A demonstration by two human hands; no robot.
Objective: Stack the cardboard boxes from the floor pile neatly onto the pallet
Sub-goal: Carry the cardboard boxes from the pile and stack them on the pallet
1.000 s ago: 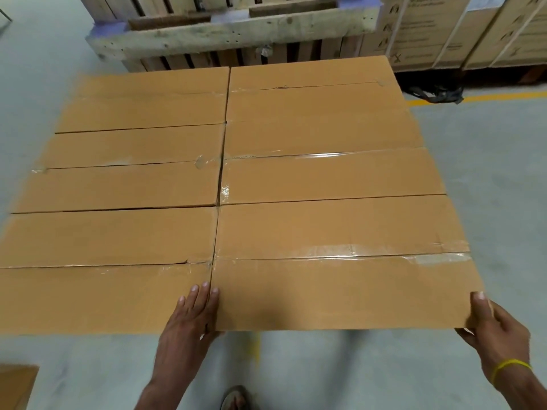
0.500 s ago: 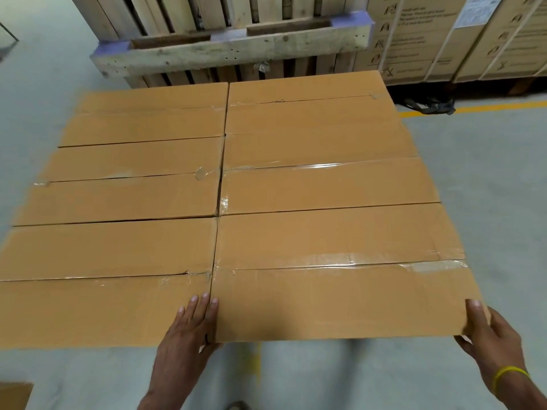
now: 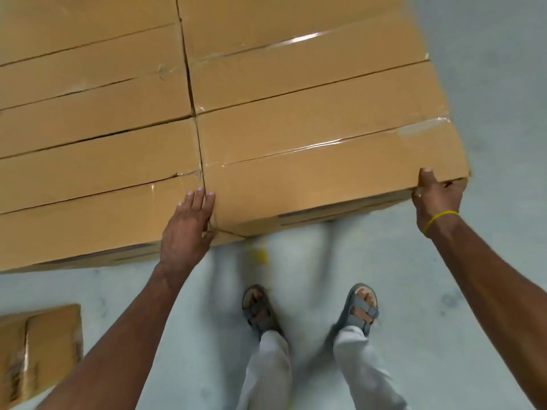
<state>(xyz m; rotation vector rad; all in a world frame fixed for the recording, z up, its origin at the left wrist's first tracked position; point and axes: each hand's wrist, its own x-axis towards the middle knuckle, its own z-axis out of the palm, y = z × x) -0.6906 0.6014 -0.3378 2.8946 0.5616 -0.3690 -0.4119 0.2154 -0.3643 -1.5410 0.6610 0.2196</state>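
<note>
At the near right corner of the stacked layer, a long brown taped cardboard box [image 3: 325,184] lies flat, its long axis running left to right, butted against a neighbouring brown box [image 3: 88,220]. The left hand [image 3: 185,232] rests on their seam, fingers straight and together. The right hand [image 3: 435,199] grips the box's right corner, thumb on top. A loose brown carton [image 3: 38,350] sits on the grey floor [image 3: 488,84] to the lower left.

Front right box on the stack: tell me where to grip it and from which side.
Take the front right box by its near corners, from the person's side. It is long and flat, and its left end butts against the neighbouring box, leaving little finger room there. The right hand grips the free right corner, thumb on top; the left hand lies flat at the seam.
</note>
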